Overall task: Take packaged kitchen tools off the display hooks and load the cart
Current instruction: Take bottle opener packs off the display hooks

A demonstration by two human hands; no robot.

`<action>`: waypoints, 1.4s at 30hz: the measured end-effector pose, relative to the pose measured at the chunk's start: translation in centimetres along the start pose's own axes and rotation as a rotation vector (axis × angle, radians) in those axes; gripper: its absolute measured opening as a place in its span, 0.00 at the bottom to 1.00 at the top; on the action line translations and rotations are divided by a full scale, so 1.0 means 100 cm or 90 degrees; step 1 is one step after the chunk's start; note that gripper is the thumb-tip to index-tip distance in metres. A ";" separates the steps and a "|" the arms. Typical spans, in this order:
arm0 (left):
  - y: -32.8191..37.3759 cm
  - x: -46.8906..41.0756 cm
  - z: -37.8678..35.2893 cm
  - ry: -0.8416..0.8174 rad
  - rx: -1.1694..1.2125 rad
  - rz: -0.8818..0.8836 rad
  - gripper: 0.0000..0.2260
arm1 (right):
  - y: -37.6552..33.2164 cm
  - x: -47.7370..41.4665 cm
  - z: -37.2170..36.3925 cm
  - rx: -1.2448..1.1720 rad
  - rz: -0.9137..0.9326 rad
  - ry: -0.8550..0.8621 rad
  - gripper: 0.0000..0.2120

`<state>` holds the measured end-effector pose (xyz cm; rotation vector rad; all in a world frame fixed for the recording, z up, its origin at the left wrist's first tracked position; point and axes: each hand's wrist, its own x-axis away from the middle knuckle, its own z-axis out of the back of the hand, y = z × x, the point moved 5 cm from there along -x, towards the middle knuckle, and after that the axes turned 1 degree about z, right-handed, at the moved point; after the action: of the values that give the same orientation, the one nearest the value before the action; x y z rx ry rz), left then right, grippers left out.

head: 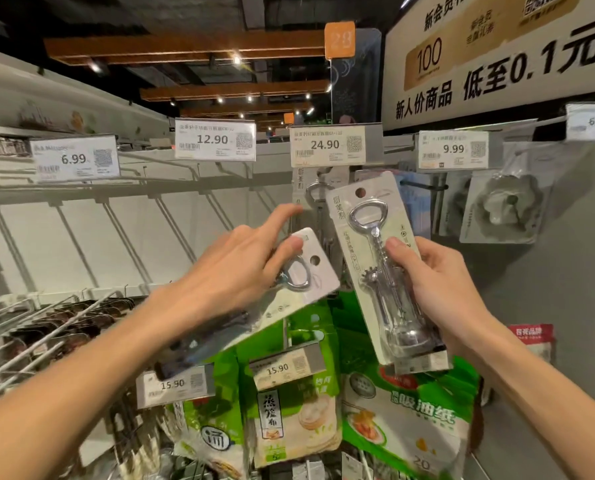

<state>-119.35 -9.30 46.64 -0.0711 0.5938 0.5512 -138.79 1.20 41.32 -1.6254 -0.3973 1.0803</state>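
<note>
Right hand (438, 285): curled round a corkscrew pack (369, 237), held upright, thumb on its front.
Left hand (240, 271): thumb pinning an opener pack (318, 271) tilted beneath the palm, index finger stretched towards the hanging packs (315, 199).
Hanging packs: on a hook under the 24.90 price tag (327, 145), just behind both held packs.
Below: green bags (289, 410) on lower hooks.
</note>
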 end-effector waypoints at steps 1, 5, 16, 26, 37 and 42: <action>0.001 -0.004 0.007 -0.004 -0.035 -0.010 0.22 | -0.002 -0.002 -0.001 -0.001 0.003 0.000 0.10; 0.008 -0.014 0.039 0.017 -0.101 -0.033 0.25 | -0.008 -0.009 -0.007 -0.007 0.017 -0.019 0.10; 0.018 -0.040 0.082 0.068 -0.273 -0.043 0.35 | -0.021 -0.034 -0.033 -0.003 0.032 -0.042 0.10; 0.013 -0.047 0.075 0.045 -0.276 -0.024 0.39 | 0.007 -0.068 -0.047 0.059 -0.003 -0.012 0.22; 0.012 -0.048 0.075 0.038 -0.279 -0.002 0.41 | 0.023 -0.082 -0.062 0.075 -0.029 -0.056 0.12; 0.018 -0.043 0.076 0.035 -0.216 -0.006 0.37 | 0.021 -0.068 -0.055 0.184 0.038 -0.053 0.16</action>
<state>-119.28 -8.13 55.50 -0.4105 0.5485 0.6375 -138.52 -7.74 42.38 -1.3471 -0.2361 1.1941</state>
